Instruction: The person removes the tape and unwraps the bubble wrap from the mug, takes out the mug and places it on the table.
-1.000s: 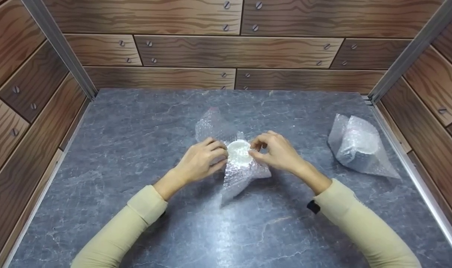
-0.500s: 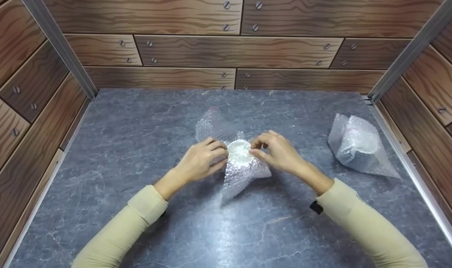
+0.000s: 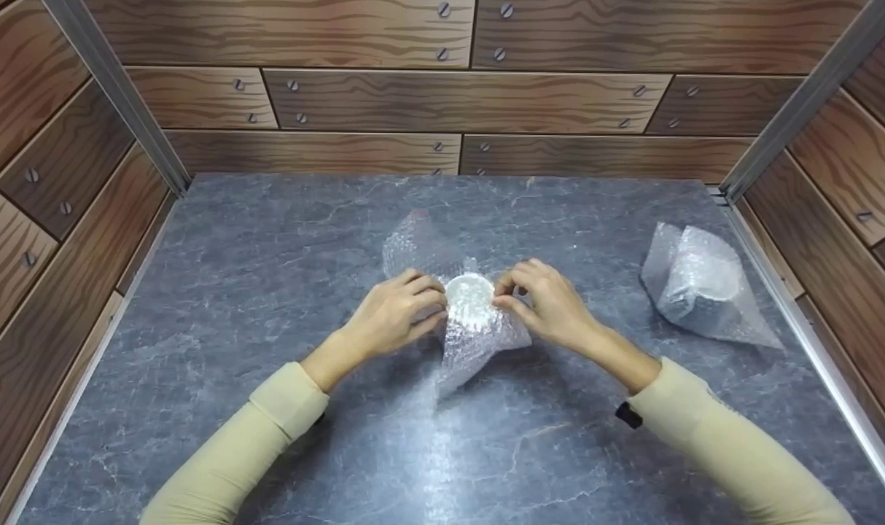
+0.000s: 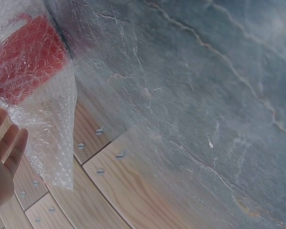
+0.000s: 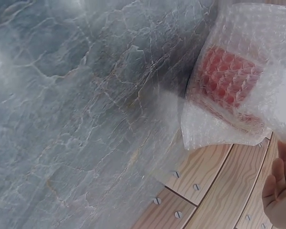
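Two bubble-wrapped bundles, two hands flanking one, left's grip unclear, right pinching it

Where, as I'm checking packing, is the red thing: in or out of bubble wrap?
In: both wrist views show the red thing through bubble wrap.

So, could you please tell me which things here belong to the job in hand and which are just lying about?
Belonging to the job:
left hand
right hand
bubble wrap between the hands
red object inside it, possibly a mug

Apparently just lying about:
second bubble-wrapped bundle, on the right, untouched
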### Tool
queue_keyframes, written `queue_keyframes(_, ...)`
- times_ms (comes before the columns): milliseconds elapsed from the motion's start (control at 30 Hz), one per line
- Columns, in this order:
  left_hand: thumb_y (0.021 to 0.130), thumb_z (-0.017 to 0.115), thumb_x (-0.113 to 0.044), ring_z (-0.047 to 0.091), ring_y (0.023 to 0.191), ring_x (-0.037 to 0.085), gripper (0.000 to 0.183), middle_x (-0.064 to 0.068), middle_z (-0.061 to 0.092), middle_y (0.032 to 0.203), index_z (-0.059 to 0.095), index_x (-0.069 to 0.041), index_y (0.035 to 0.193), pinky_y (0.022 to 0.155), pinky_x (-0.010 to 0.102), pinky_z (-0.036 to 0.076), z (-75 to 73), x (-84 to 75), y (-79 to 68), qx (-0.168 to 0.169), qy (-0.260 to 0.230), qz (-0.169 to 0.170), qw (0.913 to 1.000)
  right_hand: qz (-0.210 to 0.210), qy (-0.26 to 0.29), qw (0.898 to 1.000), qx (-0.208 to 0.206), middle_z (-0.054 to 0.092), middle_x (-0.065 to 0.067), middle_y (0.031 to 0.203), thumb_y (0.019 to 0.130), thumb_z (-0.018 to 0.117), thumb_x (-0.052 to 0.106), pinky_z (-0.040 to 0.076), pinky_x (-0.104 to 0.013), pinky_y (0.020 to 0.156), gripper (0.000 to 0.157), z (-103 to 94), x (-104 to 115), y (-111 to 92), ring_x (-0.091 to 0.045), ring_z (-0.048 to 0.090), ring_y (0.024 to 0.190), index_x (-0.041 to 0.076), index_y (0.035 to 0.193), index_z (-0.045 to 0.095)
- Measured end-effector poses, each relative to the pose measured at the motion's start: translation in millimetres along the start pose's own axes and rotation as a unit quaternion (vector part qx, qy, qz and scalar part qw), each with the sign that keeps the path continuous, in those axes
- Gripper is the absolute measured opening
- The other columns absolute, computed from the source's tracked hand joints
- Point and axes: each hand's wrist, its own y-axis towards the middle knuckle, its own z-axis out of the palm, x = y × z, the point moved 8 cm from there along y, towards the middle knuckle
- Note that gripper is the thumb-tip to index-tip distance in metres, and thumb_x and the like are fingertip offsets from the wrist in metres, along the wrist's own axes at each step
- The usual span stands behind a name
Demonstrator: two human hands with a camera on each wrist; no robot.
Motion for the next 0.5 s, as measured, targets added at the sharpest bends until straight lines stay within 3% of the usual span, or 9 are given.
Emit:
queue_keyframes(200,0.097,0.076,-0.028,0.068,0.1,0.02,0.01,-0.002,0.076,0.11,0.075,-0.019,0.101,0.086,0.031,0.063,-1.2,-0.9,0.1,-0.007,0.004,0.004,1.0,-0.018,-0.001,1.0,-0.02,0.074,-0.001,0.091,0.09,0.079,0.02,0.052,-0.03,0.08,0.012,-7.1,6.9,-7.9,-0.023,0.064,0.087,0.011,0.093,0.072)
queue_keyframes(500,0.098,0.075,-0.028,0.068,0.1,0.019,0.01,-0.003,0.076,0.111,0.075,-0.019,0.102,0.085,0.03,0.062,1.4,0.3,-0.2,-0.001,0.004,-0.001,1.0,-0.071,-0.025,0.995,-0.062,0.071,0.001,0.086,0.086,0.083,0.018,0.049,-0.027,0.074,0.014,-17.0,14.9,-21.7,-0.017,0.061,0.081,0.013,0.089,0.07)
